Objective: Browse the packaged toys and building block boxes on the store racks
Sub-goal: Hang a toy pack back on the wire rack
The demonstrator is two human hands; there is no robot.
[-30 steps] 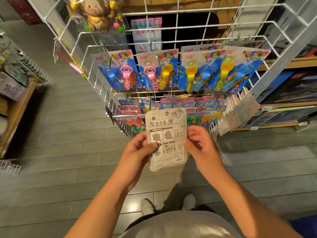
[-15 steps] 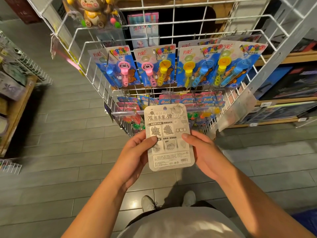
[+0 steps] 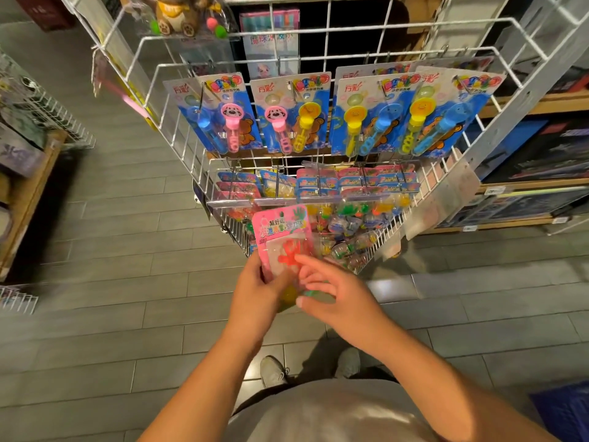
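A pink blister card of sticky-hand toys (image 3: 282, 232) is held upright in front of the white wire rack (image 3: 318, 36), its coloured front facing me. My left hand (image 3: 259, 291) grips its lower left edge. My right hand (image 3: 334, 293) is at its lower right with fingers spread, touching the clear blister; it covers the card's bottom. Blue bubble-wand cards (image 3: 293, 113) hang in a row on the rack above, and more pink sticky-hand cards (image 3: 344, 183) hang on the lower hooks.
A plush bear toy (image 3: 178, 14) hangs at the rack's top left. Wooden shelves with dark boxed sets (image 3: 541, 154) stand to the right. Another wire basket and shelf (image 3: 32, 122) stand at the left. My shoes (image 3: 274, 371) are on the grey tiled floor below.
The card has been turned over: its grey printed back faced me before, now the pink front does. My right hand has loosened and its fingers have spread. The view has shifted down.
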